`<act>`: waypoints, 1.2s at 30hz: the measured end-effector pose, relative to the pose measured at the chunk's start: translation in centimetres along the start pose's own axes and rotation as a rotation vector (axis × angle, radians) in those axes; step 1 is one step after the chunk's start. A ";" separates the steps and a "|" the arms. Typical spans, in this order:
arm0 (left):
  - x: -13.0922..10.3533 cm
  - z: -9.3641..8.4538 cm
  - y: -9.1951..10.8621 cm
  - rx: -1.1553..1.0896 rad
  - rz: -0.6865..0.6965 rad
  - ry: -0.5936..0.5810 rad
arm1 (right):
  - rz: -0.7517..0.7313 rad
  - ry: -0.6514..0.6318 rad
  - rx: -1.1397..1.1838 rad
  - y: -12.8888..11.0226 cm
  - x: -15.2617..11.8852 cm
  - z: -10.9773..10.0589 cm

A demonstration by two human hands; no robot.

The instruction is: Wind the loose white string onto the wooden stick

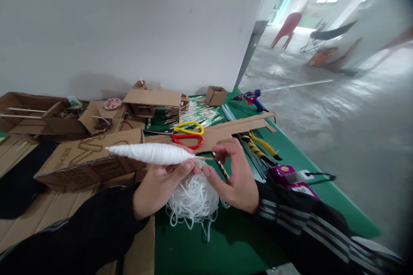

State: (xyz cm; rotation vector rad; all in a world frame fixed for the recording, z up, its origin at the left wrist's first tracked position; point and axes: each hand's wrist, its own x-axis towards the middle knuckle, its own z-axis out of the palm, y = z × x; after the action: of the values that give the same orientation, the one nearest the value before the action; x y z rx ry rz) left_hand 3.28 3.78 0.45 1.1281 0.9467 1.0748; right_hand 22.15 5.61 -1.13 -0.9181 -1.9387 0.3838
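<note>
My left hand (163, 187) is closed around the right end of a thin wooden stick wound thickly with white string (155, 153). The wound stick lies nearly level, its bare tips showing at both ends. My right hand (237, 176) is just to the right, thumb and fingers apart around the stick's bare right tip. Its thumb comes close to my left fingertips; whether it touches the string I cannot tell. Below both hands sits a loose heap of white string (193, 200) on the green table. Scissors (189, 133) with yellow and red handles lie just behind the wound stick.
Cardboard boxes (87, 159) fill the left side. Loose sticks (200, 111) and a small cardboard box (216, 96) lie at the back. On the right are a blue glue gun (254, 99), yellow-black pliers (263, 146) and a purple device (290, 178) near the green table's edge (342, 206).
</note>
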 end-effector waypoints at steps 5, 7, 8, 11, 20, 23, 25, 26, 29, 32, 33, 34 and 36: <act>-0.1 0.3 0.5 0.121 0.044 0.092 | -0.376 -0.055 -0.183 -0.6 -0.4 0.4; -0.3 0.2 0.6 0.154 0.043 0.091 | -0.411 -0.152 -0.215 -0.5 -0.7 0.7; -0.4 0.1 0.6 0.166 0.030 0.090 | -0.418 -0.206 -0.229 -0.4 -0.8 0.9; -0.6 -0.6 0.1 0.188 -0.013 0.112 | -0.417 -0.331 -0.259 0.0 -1.2 1.2; -1.0 -2.0 -1.0 0.148 -0.037 0.167 | -0.110 -0.346 -0.127 -0.3 -0.8 1.7; -1.0 -2.0 -1.2 0.123 -0.011 0.176 | 0.077 -0.389 -0.104 -0.7 -0.7 2.2; -1.0 -2.1 -1.5 0.104 -0.006 0.176 | 0.179 -0.430 -0.084 -0.8 -0.7 2.4; -1.0 -2.1 -1.6 0.091 -0.004 0.171 | 0.217 -0.452 -0.074 -0.8 -0.7 2.5; -1.1 -2.2 -1.9 0.074 -0.008 0.132 | 0.291 -0.503 -0.060 -0.8 -0.7 2.6; -1.3 -2.5 -2.0 0.144 -0.003 0.082 | 0.335 -0.525 -0.025 -0.7 -0.6 2.9; -1.4 -2.7 -2.1 0.182 0.018 0.058 | 0.340 -0.526 -0.001 -0.6 -0.6 3.0; -1.6 -2.8 -2.1 0.215 0.038 0.027 | 0.342 -0.526 0.027 -0.5 -0.6 3.1; -1.8 -2.9 -2.3 0.238 0.065 -0.046 | 0.355 -0.527 0.106 -0.1 -0.5 3.2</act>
State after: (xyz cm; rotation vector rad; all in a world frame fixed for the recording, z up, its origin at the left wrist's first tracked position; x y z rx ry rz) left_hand 0.44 2.47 -2.29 1.3813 1.0272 1.0024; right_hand 19.59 5.48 -3.07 -1.1780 -2.1899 1.0103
